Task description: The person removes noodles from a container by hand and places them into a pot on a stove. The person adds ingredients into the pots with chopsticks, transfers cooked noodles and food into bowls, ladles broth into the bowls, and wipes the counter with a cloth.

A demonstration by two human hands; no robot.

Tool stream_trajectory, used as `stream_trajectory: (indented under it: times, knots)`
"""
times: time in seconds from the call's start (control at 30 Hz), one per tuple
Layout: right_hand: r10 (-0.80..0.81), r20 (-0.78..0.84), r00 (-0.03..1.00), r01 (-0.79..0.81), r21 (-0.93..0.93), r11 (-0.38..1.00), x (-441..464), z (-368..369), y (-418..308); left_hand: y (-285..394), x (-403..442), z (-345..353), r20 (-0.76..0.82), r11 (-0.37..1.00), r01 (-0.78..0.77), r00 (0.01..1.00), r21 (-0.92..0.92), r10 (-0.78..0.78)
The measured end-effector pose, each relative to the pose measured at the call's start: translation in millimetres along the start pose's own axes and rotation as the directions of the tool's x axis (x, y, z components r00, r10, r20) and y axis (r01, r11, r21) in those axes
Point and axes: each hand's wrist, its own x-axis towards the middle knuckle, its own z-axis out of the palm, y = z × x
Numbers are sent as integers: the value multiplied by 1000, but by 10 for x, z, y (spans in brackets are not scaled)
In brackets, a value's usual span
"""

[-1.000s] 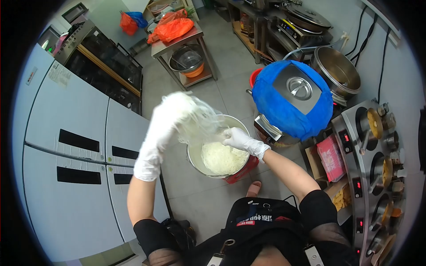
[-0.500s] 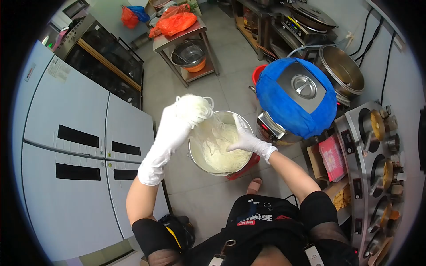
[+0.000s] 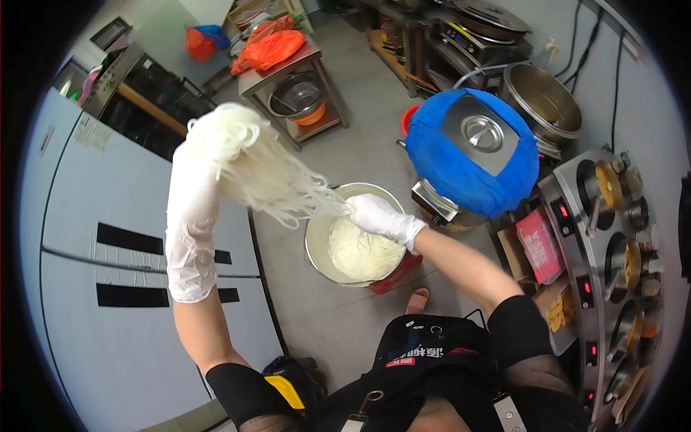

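White noodles (image 3: 266, 169) hang in a long bundle between my two white-gloved hands. My left hand (image 3: 198, 162), raised at the left, holds the thick upper end, with strands looped over it. My right hand (image 3: 376, 216) is closed on the thin lower ends, above the rim of a round metal pot (image 3: 314, 253). Inside the pot lies a mound of more white noodles (image 3: 360, 252). The fingers of my left hand are partly covered by the strands.
White cabinets (image 3: 101, 216) line the left. At the right stand a large pot wrapped in blue cloth (image 3: 432, 165), an open steel pot (image 3: 543, 101) and a counter with several small pans (image 3: 576, 209). A steel table (image 3: 252, 83) with orange bags stands beyond.
My left hand has risen and moved left with the noodles, stretching them out. My right hand, open half a second ago, has closed on their lower ends.
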Motion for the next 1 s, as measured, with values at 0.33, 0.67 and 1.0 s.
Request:
stream_trajectory:
  times: [0.33,0.67,1.0]
  knots:
    - [-42,122,992,-41,608,793,-552,-1811,-888,4,-124,887,358,991,98,932,-91,-60]
    - [93,-352,931,61,403,913,-2791,-3683,-1257,1898,-124,2481,704,920,74,668,-386,241]
    - [-205,-526,826,174,-108,979,-6546,-4346,-1725,3888,-1416,4473,703,681,207,354,-702,617]
